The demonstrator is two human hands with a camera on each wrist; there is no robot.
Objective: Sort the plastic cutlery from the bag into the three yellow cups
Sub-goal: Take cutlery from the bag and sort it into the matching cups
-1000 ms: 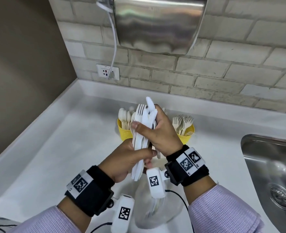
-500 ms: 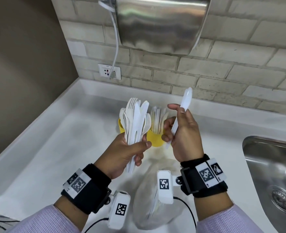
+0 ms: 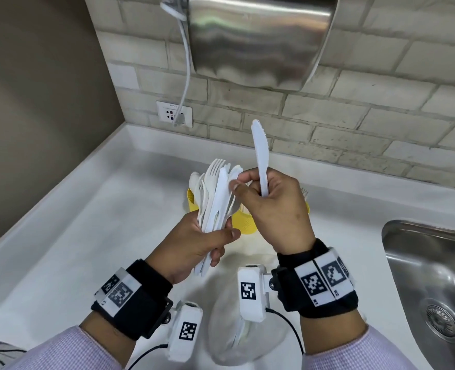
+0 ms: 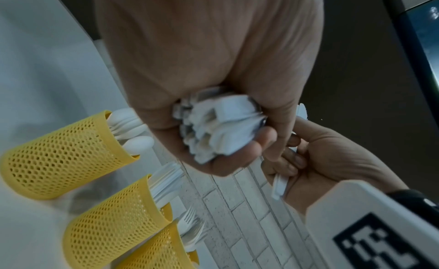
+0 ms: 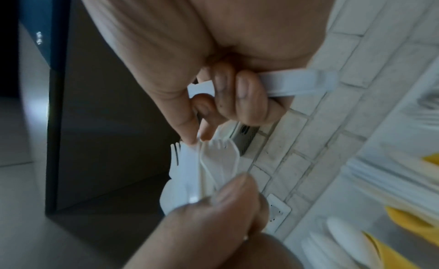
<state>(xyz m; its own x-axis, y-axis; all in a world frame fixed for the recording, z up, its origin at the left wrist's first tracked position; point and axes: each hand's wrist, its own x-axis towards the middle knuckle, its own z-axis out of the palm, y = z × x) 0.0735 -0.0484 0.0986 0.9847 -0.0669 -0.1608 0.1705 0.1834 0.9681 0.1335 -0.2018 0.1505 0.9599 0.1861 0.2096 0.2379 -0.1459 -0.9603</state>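
Observation:
My left hand (image 3: 221, 236) grips a bundle of white plastic cutlery (image 3: 217, 198) upright, forks, knives and spoons mixed; its butt ends (image 4: 218, 130) show in the left wrist view. My right hand (image 3: 250, 185) holds a single white knife (image 3: 259, 156) upright in its curled fingers, while its thumb and forefinger pinch the top of one piece in the bundle (image 5: 204, 169). Behind the hands stand three yellow mesh cups: spoons (image 4: 59, 160), knives (image 4: 114, 216), forks (image 4: 154, 250). The clear plastic bag (image 3: 237, 329) lies on the counter below my wrists.
The white counter (image 3: 87, 236) meets a brick wall at the back and a wall on the left. A steel sink (image 3: 429, 276) is sunk in at the right. A steel hand dryer (image 3: 258, 41) hangs overhead, its cable running to a socket (image 3: 174, 114).
My right hand drew one knife out of the bundle and away to the right. It has now come back, knife still held, and its thumb and forefinger pinch another piece.

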